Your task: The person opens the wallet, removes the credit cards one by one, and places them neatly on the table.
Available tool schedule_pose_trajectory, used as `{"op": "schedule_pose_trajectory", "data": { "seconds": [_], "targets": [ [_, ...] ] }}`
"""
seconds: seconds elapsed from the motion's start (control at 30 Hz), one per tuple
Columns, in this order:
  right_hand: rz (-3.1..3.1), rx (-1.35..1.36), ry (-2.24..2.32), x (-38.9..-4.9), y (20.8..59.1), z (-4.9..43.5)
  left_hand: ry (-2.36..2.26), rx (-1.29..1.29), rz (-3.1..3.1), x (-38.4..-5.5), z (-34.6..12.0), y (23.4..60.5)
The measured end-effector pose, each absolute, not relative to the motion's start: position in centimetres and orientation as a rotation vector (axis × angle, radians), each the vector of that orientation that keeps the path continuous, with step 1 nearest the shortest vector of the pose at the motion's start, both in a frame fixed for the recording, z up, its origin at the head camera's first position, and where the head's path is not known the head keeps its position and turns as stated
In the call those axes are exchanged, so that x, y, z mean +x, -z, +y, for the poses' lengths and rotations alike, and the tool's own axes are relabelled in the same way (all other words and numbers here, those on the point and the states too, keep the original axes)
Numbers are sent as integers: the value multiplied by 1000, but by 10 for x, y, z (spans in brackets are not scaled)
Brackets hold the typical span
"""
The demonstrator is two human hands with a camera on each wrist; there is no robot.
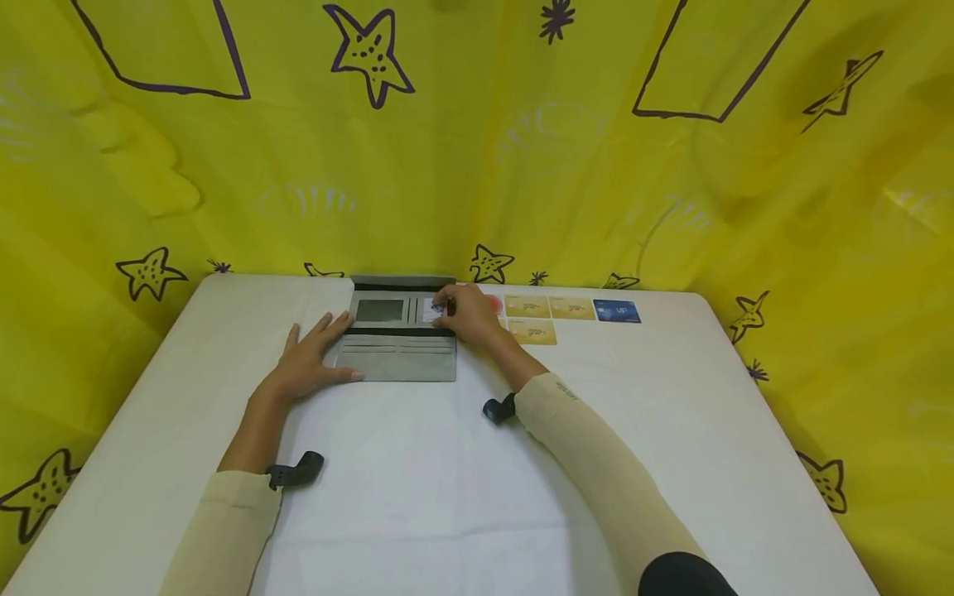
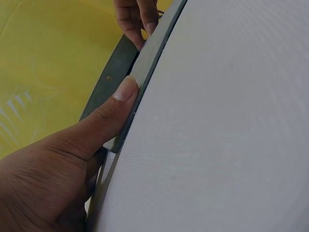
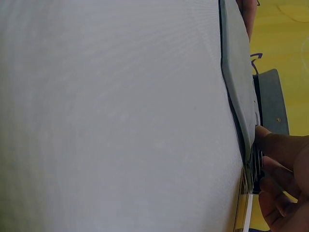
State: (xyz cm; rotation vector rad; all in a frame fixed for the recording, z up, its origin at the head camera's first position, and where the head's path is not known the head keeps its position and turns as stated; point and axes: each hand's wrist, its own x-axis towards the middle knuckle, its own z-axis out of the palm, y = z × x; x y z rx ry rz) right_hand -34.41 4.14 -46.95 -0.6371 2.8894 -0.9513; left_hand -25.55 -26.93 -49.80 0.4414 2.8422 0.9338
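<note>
A grey wallet (image 1: 398, 370) lies unfolded near the far edge of the table, its flap raised at the back. My left hand (image 1: 309, 364) rests along its left side with fingers spread. In the left wrist view, the left thumb (image 2: 126, 89) presses on the wallet's near panel. At the right end of the wallet's upper panel, my right hand (image 1: 471, 314) pinches a small white card (image 1: 429, 311) against the slots. Its fingers hide part of the card. The right wrist view has the right fingertips (image 3: 263, 135) at the wallet's edge.
Right of the wallet lie several cards: gold ones (image 1: 532, 332), a blue one (image 1: 617, 311) and one with a red patch (image 1: 495, 305) partly behind the right hand. A white cloth covers the table (image 1: 417, 497). A yellow patterned curtain (image 1: 447, 165) hangs behind it.
</note>
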Motion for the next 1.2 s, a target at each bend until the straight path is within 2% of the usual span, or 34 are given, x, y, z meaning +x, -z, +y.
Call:
{"op": "schedule_pose_trajectory", "data": {
  "seconds": [0.8, 1.2],
  "targets": [
    [2903, -585, 1023, -341, 469, 55, -879, 457, 2865, -256, -271, 500],
    [2929, -657, 950, -343, 468, 50, -855, 512, 2913, -251, -267, 499]
  ]
}}
